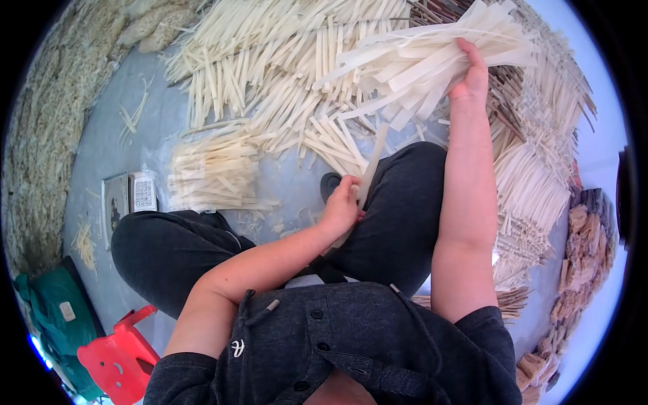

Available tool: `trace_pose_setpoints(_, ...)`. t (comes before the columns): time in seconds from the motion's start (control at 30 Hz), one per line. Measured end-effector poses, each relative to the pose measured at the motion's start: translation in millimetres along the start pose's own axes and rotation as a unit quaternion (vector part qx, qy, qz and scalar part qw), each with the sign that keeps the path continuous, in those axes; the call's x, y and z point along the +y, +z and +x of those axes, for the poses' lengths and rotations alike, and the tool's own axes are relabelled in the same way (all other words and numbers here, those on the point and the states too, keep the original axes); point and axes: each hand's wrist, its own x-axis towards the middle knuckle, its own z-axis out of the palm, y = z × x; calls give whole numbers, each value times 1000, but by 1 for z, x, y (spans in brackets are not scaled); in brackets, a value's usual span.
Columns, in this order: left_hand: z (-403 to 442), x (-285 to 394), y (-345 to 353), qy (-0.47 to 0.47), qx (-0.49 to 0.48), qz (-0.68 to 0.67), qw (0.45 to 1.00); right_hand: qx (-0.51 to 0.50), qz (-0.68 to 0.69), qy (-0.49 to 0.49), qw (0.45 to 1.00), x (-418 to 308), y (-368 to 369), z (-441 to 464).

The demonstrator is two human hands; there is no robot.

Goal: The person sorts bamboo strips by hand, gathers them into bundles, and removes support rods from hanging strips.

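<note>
My right hand [471, 77] is raised at the upper right, its fingers closed round a loose, fanned bundle of pale strips [422, 57]. Over my bent leg, my left hand [343, 206] is closed on a single pale strip [373, 165] that points up and away from me. The part of this strip inside the fingers is hidden. Just beyond my left hand, more pale strips [337, 145] lie in a loose heap on the floor. What material the strips are made of I cannot tell for sure.
Wide layers of strips [270, 74] cover the floor ahead, continuing in rows on the right [533, 182]. A stacked bundle [212, 169] lies left of centre, beside a small white box [144, 192]. A red stool [121, 358] and a green bag [64, 317] stand lower left.
</note>
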Motion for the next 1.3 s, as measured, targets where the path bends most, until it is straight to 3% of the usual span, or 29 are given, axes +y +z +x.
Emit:
trace_pose_setpoints(0.27,8,-6,-1,23,7,20,1000,7,17,3,1000,0,-1,0)
trace_pose_setpoints(0.37,2,7,-2,-14,0,-62,998,5,9,-9,1000,-1,-1,0)
trace_pose_setpoints(0.47,3,12,-5,24,3,19,1000,9,-3,-15,1000,0,4,-6)
trace_pose_setpoints(0.53,14,6,-6,113,7,157,981,12,-6,-14,1000,0,5,-7)
trace_pose_setpoints(0.67,30,-16,-18,98,-28,86,991,6,1,3,1000,1,1,-3)
trace_pose_setpoints(0.73,50,-41,-25,224,17,158,962,2,0,15,1000,2,3,-1)
trace_pose_setpoints(0.77,50,-32,-27,233,17,155,960,7,-19,15,1000,4,3,-1)
trace_pose_setpoints(0.83,47,-17,-36,298,181,239,906,7,-40,7,999,6,4,-4)
trace_pose_setpoints(0.9,73,-4,-71,263,217,221,914,-11,-32,39,999,8,6,-7)
trace_pose_setpoints(0.97,92,27,-107,286,256,90,919,-41,-41,41,997,14,4,-5)
trace_pose_setpoints(1.03,91,89,-137,264,239,25,934,-72,-49,46,995,19,12,-11)
trace_pose_setpoints(1.1,56,166,-123,317,175,-53,931,-96,-87,93,987,27,26,-24)
trace_pose_setpoints(1.17,40,212,-101,341,110,-41,933,-128,-95,115,980,41,35,-30)
trace_pose_setpoints(1.3,38,248,-69,349,114,84,926,-203,-132,149,959,68,52,-48)
